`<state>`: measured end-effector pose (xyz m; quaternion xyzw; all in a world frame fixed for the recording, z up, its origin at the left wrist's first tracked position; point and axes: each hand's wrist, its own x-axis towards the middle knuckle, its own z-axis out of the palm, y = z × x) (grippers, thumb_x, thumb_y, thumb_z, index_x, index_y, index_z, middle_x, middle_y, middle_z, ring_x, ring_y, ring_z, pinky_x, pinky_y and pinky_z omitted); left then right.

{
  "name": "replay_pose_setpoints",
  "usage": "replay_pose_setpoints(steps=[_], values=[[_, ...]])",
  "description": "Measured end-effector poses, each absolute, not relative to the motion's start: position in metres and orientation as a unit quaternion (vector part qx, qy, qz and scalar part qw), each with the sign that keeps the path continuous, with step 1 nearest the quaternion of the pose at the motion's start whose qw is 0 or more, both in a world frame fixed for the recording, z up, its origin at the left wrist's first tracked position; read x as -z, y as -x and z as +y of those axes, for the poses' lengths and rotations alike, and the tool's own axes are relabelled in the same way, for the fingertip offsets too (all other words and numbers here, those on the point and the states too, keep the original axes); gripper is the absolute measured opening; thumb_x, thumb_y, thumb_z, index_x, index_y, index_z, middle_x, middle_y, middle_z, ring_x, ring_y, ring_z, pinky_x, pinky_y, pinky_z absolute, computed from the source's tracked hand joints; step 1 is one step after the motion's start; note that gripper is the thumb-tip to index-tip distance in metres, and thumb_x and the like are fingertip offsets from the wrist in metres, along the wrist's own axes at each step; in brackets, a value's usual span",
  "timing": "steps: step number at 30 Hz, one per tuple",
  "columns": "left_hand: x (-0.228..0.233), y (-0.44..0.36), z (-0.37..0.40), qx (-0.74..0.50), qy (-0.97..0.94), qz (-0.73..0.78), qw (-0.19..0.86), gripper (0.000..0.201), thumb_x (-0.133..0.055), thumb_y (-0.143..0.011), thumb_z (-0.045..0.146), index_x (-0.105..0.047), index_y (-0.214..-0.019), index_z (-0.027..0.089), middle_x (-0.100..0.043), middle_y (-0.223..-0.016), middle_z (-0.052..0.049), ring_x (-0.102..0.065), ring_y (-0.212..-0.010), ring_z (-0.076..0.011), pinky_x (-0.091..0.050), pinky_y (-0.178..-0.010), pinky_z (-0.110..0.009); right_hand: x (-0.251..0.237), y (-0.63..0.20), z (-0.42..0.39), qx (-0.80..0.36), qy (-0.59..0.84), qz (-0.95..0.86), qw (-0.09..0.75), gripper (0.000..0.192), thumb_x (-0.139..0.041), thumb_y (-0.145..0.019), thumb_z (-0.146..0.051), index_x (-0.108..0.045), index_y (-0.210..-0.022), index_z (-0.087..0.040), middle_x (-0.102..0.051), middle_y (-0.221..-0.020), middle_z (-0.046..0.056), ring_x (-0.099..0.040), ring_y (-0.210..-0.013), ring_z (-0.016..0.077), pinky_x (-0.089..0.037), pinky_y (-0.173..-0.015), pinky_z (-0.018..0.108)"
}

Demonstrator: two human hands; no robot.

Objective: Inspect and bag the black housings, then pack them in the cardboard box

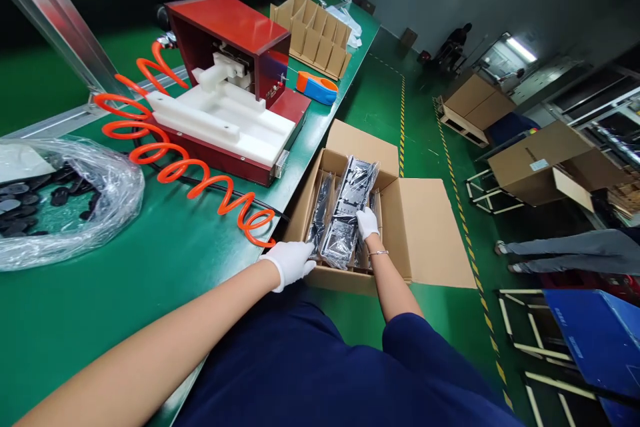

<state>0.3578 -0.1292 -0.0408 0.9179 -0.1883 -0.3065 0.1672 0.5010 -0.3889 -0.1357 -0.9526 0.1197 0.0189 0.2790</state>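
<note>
A black plastic part point(345, 213) in a clear bag sticks up at a slant from the open cardboard box point(393, 227). My right hand point(367, 222), in a white glove, is closed on its right side. My left hand point(289, 263), gloved too, is at the box's near left corner, its fingers over the rim and its thumb apart below them. The fingertips reach close to another bagged black part point(320, 213), which stands in the left slot of the box. What lies under the left fingers is partly hidden.
On the green bench point(200, 233) stands a red machine point(230, 20) with a white fixture and a coiled orange hose point(195, 177). An orange-blue tape roll point(317, 88), a cardboard divider point(315, 33) and a bag of black pieces point(65, 200) lie there. One person's legs point(565, 250) show at right.
</note>
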Motion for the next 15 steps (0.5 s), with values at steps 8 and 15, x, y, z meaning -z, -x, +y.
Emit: replay_pose_setpoints(steps=[8,15], values=[[0.034,-0.356,-0.130,0.312,-0.918,-0.185,0.159,0.036,-0.045,-0.102,0.036,-0.061,-0.127,0.015,-0.071,-0.127,-0.019,-0.070,-0.115,-0.0383,-0.056,-0.093,-0.050,0.129,-0.490,-0.384,0.015,0.902,0.115,0.417,0.013,-0.049,-0.078,-0.022,-0.040,-0.069,-0.024,-0.048,-0.066,-0.005,-0.041,-0.065,0.0133,-0.045,-0.068,0.026],[0.041,-0.357,-0.130,0.315,-0.919,-0.175,0.160,0.036,-0.046,-0.101,0.039,-0.062,-0.125,0.018,-0.071,-0.126,-0.019,-0.071,-0.113,-0.0378,-0.056,-0.093,-0.050,0.129,-0.482,-0.385,-0.052,0.860,0.117,0.494,0.014,-0.046,-0.085,-0.026,-0.035,-0.076,-0.026,-0.039,-0.060,-0.007,-0.038,-0.049,0.0131,-0.039,-0.049,0.026]])
